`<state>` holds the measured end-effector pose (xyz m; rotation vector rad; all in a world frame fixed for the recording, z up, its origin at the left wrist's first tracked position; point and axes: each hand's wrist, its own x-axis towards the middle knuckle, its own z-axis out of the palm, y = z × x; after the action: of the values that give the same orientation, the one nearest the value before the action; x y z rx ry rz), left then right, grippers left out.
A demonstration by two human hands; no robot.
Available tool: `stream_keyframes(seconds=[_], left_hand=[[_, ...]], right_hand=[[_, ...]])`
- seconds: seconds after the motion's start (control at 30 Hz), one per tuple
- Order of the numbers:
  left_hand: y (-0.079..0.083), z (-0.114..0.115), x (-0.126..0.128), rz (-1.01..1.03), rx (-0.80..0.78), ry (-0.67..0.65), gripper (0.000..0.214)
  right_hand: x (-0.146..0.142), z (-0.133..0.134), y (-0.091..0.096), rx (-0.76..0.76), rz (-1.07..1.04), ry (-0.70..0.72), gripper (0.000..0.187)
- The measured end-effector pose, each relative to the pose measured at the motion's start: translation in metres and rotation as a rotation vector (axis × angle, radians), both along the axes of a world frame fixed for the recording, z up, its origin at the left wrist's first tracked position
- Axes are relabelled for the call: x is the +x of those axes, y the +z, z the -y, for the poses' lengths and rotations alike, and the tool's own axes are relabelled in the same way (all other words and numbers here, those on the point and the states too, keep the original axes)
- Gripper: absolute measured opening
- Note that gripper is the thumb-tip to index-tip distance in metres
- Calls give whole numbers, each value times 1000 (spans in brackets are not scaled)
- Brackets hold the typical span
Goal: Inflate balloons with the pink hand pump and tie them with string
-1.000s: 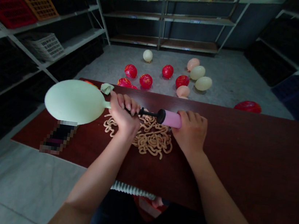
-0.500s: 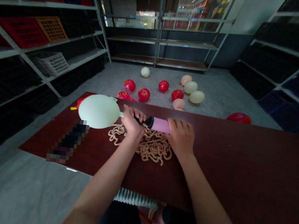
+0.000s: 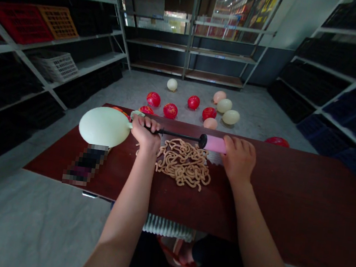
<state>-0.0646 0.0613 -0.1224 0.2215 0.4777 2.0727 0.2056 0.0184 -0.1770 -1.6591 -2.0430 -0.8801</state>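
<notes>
Metal shelves [image 3: 188, 49] edge the dim grey floor [image 3: 183, 92].

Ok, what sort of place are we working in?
Probably a storeroom or small warehouse: metal shelves stand on three sides, plastic crates fill several of those on the left, and the floor looks like bare concrete.

balloon [image 3: 104, 127] — left of pump [image 3: 215, 144] | cords [image 3: 189, 173] on table [image 3: 302, 207] | shelves [image 3: 221, 55] — behind (floor [image 3: 121, 89] between)
</notes>
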Motion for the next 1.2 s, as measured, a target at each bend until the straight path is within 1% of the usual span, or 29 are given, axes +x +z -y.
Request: stream_keyframes(seconds=[0.1,0.2,0.3,0.47,0.6,0.7,0.77,0.87,0.97,1.07,1.2], left_hand=[[2,2,0,-13,23,12,43],[2,3,7,-20,28,25,44],[1,5,18,-22,25,38,44],[1,13,45,-52,-1,34,46],[-7,19,68,-90,-26,-33,48],[-16,18,77,-109,-56,-73,48],[-21,15,77,-108,-72,-84,47],[-23,9,69,-90,-96,-96,43],[-22,5,61,-83,-119,-93,40],[-20,3,54,-83,-105,-86,38],[-14,3,45,-50,-77,-71,35]], right_hand=[[-5,-2,-5,19,-76,8,36],[-8,-4,-9,23,-138,-18,31],[-8,-3,-9,12,-156,-26,30],[-21,3,-4,-27,-145,41,29],[-40,13,0,-74,-158,85,30],[-48,18,1,-111,-178,82,31],[-50,18,1,-129,-177,82,31],[-53,17,-1,-151,-170,93,32],[-56,14,-1,-161,-164,108,35],[-56,11,0,-159,-148,121,39],[-47,9,4,-107,-105,77,36]])
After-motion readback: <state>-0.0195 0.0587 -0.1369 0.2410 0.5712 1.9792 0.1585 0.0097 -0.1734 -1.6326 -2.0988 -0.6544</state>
